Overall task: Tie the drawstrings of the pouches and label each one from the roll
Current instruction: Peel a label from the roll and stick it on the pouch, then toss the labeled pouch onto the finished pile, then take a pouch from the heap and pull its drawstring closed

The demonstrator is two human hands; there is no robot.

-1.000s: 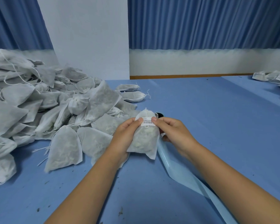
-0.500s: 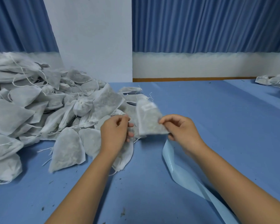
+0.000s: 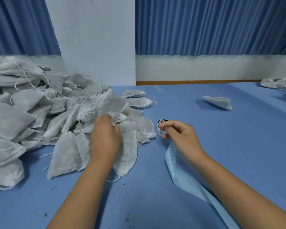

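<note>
Your backing strip (image 3: 180, 172) is trailing across the desk (image 3: 155, 204) under your right hand (image 3: 182, 138), whose grip is pinching the label roll (image 3: 161, 129); a tug could be tearing it. Your left hand (image 3: 104, 138) is curling its grip round a pouch (image 3: 128, 131) in the pile (image 3: 40, 113), where tangled drawstrings (image 3: 73, 131) risk dragging neighbours. Farther off, a lone pouch (image 3: 218, 101) is lying apart.

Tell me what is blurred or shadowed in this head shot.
Head view: the lone pouch at far right is motion-smeared, with a soft shadow on its left; the left hand in the pouch pile is slightly soft; the right hand pinching the label roll is sharper; light is soft and even.
</note>
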